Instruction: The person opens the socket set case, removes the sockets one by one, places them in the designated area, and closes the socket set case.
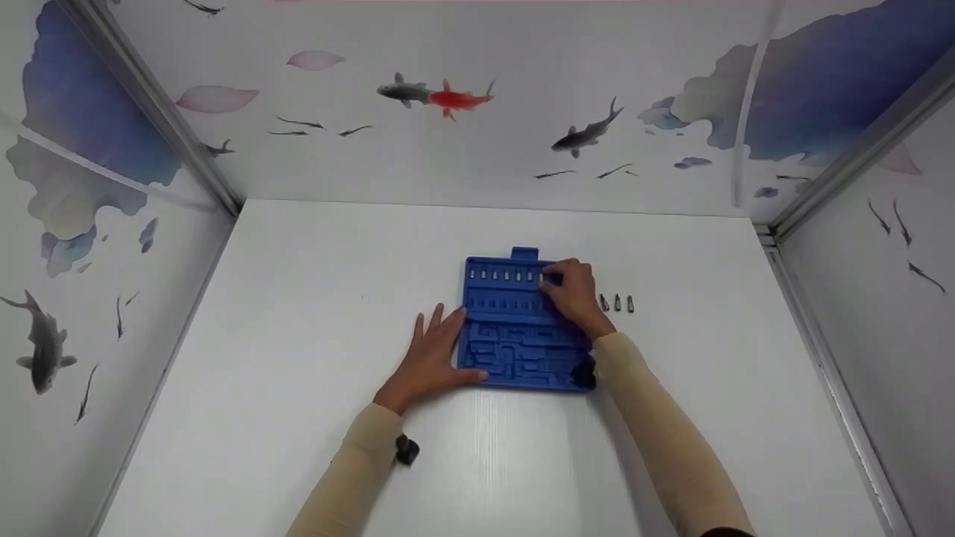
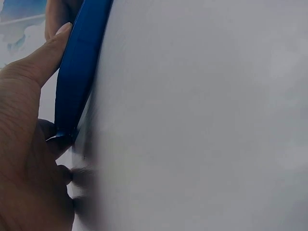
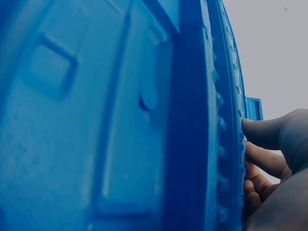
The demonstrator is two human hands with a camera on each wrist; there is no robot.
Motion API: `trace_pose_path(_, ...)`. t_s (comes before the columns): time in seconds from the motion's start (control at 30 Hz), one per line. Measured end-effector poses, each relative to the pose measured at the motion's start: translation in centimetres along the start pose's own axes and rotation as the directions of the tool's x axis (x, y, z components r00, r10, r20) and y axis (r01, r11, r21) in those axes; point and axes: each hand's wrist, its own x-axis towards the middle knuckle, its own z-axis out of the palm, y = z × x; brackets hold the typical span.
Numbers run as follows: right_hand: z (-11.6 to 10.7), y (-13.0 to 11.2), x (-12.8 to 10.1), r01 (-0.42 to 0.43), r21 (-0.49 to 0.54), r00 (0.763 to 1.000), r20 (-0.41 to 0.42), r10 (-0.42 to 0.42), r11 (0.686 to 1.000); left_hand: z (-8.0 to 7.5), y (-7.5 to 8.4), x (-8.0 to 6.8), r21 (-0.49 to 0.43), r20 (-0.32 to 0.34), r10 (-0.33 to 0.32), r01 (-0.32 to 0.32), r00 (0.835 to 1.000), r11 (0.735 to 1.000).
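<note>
Soft even light is washing over the white table (image 1: 298, 335), barely throwing shadows. Head view is staying sharp, walls bending at the edges. Both wrist views are looking blurry, right one dim.

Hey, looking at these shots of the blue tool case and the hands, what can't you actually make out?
- Head view: right hand covers what its fingertips touch in the blue case.
- Head view: three loose bits too small to identify.
- Left wrist view: left hand close, table blurred.
- Right wrist view: case fills frame.

We see a white tabletop (image 1: 298, 313) enclosed by three white wall panels (image 1: 462, 149) printed with grey fish, one red fish (image 1: 456, 98), pink petals and blue-grey leaves. Metal strips (image 1: 160, 112) run down the corners, and the light is soft and even.
</note>
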Motion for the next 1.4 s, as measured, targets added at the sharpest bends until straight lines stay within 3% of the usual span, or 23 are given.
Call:
trace_pose_path(0.33, -0.1, -0.39, -0.03, -0.061, 0.059, 0.998, -0.007, 0.062, 0.996, 0.07, 0.0, -0.16, -0.003, -0.005, 0.002, -0.002, 1.0, 1.0)
trace_pose_path(0.63, 0.12, -0.68, 0.1, -0.044, -0.067, 0.999, -0.013, 0.043, 0.997, 0.23, 0.02, -0.03, -0.014, -0.002, 0.011, -0.011, 1.0, 1.0)
trace_pose_path(1.03, 0.04, -0.84, 0.37, -0.136, 0.124, 0.99, -0.016, 0.139, 0.983, 0.03, 0.03, -0.22, -0.002, 0.007, -0.014, 0.014, 1.0, 1.0)
trace_pose_path(1.27, 0.17, -0.49, 0.09, -0.067, 0.061, 0.997, -0.041, 0.069, 0.996, 0.1, 0.01, -0.24, -0.004, 0.001, -0.012, 0.012, 1.0, 1.0)
trace_pose_path(1.4, 0.28, -0.21, 0.26, -0.059, 0.082, 0.997, -0.05, 0.063, 0.995, 0.11, -0.06, -0.13, -0.003, 0.008, -0.013, 0.013, 1.0, 1.0)
